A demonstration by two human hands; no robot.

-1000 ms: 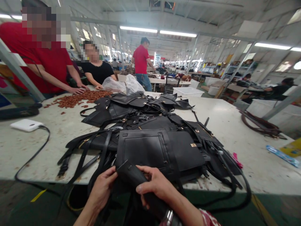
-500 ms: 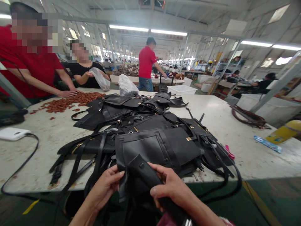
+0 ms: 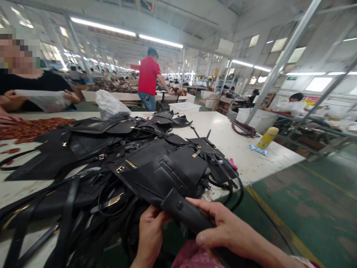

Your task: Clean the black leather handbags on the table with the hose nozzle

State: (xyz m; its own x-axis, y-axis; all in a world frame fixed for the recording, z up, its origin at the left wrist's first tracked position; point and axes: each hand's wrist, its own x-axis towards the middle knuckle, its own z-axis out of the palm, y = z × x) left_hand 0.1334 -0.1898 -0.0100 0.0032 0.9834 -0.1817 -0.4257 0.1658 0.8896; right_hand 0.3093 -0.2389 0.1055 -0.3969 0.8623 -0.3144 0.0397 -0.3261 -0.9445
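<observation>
A black leather bag (image 3: 156, 182) lies partly on the heap and hangs over the table's near edge. My left hand (image 3: 152, 232) pinches its lower edge between thumb and fingers. My right hand (image 3: 220, 227) is wrapped round a folded black leather flap (image 3: 181, 206) with a small dark fitting near its end. Whether this flap belongs to the same bag, I cannot tell. Under both hands, the bag's lower part is hidden. Beyond it spreads a heap of black bags (image 3: 92, 137) with straps, gold buckles and zips.
Small brown pieces (image 3: 36, 128) are piled at the left, near a person (image 3: 25, 85) holding a clear plastic bag (image 3: 44, 98). A white plastic bag (image 3: 108, 104) stands behind the heap. Right lie coiled brown straps (image 3: 242, 128) and a yellow bottle (image 3: 267, 137). A person in red (image 3: 147, 76) stands beyond.
My view has swung to the right, so things appear further left. The held bag's near edge is tilted and bent more. Both hands keep their hold. The person at left has spread the clear bag.
</observation>
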